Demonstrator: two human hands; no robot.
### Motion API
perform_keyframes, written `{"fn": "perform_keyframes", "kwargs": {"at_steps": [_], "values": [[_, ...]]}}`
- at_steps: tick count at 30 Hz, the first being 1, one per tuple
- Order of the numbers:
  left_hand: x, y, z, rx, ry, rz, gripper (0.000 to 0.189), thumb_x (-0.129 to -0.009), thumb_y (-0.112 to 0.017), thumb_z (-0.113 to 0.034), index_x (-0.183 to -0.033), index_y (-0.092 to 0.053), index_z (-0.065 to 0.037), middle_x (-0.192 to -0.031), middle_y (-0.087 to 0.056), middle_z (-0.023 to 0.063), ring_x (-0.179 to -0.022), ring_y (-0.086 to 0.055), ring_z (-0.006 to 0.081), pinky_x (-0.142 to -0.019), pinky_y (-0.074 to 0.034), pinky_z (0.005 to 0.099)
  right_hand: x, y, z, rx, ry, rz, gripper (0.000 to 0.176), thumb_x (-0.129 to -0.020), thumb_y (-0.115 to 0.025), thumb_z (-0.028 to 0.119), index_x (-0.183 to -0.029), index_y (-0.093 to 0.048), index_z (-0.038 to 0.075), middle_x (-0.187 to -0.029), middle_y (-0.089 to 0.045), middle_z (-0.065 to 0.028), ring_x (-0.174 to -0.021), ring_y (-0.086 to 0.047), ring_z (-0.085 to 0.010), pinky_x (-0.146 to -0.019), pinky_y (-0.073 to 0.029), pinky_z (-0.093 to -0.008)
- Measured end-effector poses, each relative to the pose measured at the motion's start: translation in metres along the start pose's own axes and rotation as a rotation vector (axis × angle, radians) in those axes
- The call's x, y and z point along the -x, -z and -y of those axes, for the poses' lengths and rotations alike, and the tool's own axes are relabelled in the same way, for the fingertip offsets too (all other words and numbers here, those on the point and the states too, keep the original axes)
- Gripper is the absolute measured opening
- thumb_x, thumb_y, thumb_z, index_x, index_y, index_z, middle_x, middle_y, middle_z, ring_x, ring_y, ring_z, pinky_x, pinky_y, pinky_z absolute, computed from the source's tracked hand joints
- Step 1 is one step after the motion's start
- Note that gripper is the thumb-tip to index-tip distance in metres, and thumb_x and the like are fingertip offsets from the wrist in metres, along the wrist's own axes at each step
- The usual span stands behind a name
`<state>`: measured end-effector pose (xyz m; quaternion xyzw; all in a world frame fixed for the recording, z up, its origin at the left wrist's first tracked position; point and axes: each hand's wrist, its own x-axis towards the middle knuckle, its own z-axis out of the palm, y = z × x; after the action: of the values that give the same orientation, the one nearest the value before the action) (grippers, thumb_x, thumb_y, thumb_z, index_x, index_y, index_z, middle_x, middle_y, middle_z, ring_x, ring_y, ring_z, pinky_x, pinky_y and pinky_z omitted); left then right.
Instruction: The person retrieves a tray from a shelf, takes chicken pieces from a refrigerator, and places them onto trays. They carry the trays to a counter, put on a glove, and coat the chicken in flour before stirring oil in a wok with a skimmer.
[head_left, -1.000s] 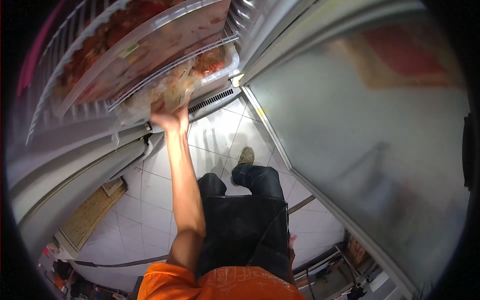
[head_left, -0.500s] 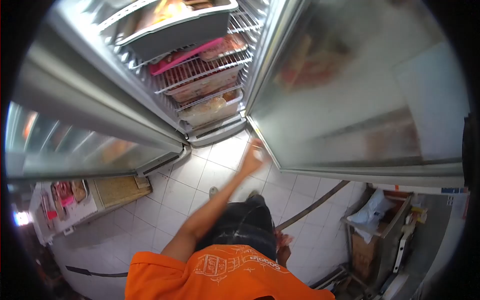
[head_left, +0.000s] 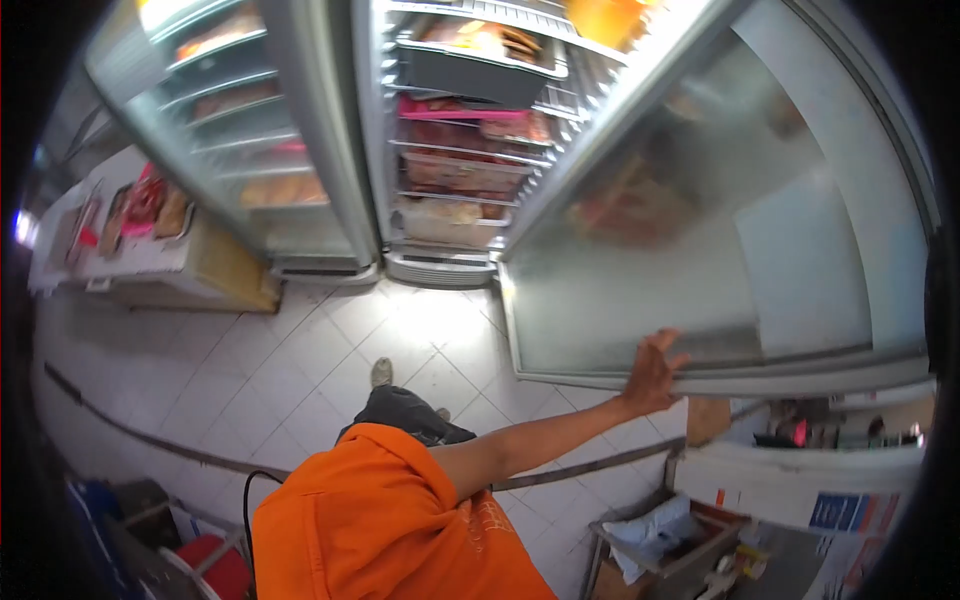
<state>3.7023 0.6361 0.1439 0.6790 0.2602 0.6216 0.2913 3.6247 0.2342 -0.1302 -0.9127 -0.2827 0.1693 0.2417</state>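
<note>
My left hand (head_left: pixel 655 375) is stretched out to the right, its fingers apart, at the lower edge of the open glass door (head_left: pixel 640 250). Whether it touches the door I cannot tell, and nothing shows in its grasp. My right hand is out of sight. Beside the door stands the open refrigerator (head_left: pixel 440 268). Its wire shelves bear a dark grey tub (head_left: pixel 475 80), a pink tray (head_left: pixel 430 112) and containers of what looks like meat (head_left: pixel 465 175).
At left, a second glass-fronted refrigerator (head_left: pixel 325 150) stands beside a counter (head_left: pixel 150 255) with a tray of meat (head_left: pixel 150 205). A long dark strip crosses the tiled floor (head_left: pixel 330 340). Lower right: a wooden-framed bin (head_left: pixel 715 520) with a pale plastic bag (head_left: pixel 655 530). Lower left: a red seat (head_left: pixel 215 568).
My left hand has moved right, from before the refrigerator to the door's lower edge. The view and my body have turned. My right hand, earlier near something reddish, has left the view.
</note>
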Motion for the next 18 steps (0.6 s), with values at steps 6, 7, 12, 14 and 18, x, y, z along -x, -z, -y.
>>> {"fn": "perform_keyframes", "kwargs": {"at_steps": [6,7,12,14,18], "values": [[-0.002,0.025,-0.010,-0.058,-0.169,0.033,0.076,-0.054,-0.080,-0.019,-0.116,-0.036,-0.014,-0.138,-0.023,0.0219,-0.125,-0.029,0.0399,-0.095,-0.028,0.0587,-0.057,-0.003,0.033,0.009,0.182,0.084,0.028,-0.087,-0.056,0.023,-0.079,-0.058,-0.003,-0.065,-0.059,-0.0184,-0.058,-0.059,-0.0278,-0.053,-0.043,-0.0373],[0.000,0.038,-0.010,-0.057,-0.157,0.072,0.075,-0.053,-0.079,-0.018,-0.115,-0.036,-0.014,-0.138,-0.023,0.0219,-0.125,-0.030,0.0400,-0.095,-0.028,0.0582,-0.064,-0.006,0.042,0.009,0.208,0.102,0.028,-0.087,-0.056,0.023,-0.079,-0.058,-0.003,-0.065,-0.059,-0.0185,-0.058,-0.059,-0.0278,-0.053,-0.043,-0.0373],[0.004,0.157,-0.003,-0.124,-0.135,0.139,0.068,-0.053,-0.075,-0.020,-0.111,-0.039,-0.013,-0.131,-0.032,0.0176,-0.110,-0.044,0.0339,-0.087,-0.037,0.0471,-0.090,-0.032,0.081,0.004,0.346,0.219,0.027,-0.086,-0.057,0.023,-0.078,-0.058,-0.004,-0.065,-0.059,-0.0187,-0.058,-0.059,-0.0280,-0.053,-0.043,-0.0373],[0.014,0.199,0.018,-0.157,-0.070,0.113,0.065,-0.055,-0.076,-0.023,-0.109,-0.042,-0.012,-0.124,-0.038,0.0157,-0.104,-0.047,0.0316,-0.084,-0.039,0.0440,-0.098,-0.048,0.105,0.007,0.411,0.269,0.027,-0.086,-0.057,0.023,-0.078,-0.058,-0.004,-0.065,-0.059,-0.0188,-0.058,-0.059,-0.0281,-0.053,-0.043,-0.0373],[0.023,0.293,0.064,-0.095,0.138,0.088,0.056,-0.062,-0.076,-0.030,-0.105,-0.048,-0.008,-0.103,-0.050,0.0130,-0.093,-0.052,0.0281,-0.080,-0.042,0.0384,-0.102,-0.085,0.167,0.025,0.555,0.379,0.027,-0.086,-0.057,0.022,-0.078,-0.058,-0.004,-0.065,-0.058,-0.0190,-0.058,-0.059,-0.0283,-0.053,-0.042,-0.0373]]}}
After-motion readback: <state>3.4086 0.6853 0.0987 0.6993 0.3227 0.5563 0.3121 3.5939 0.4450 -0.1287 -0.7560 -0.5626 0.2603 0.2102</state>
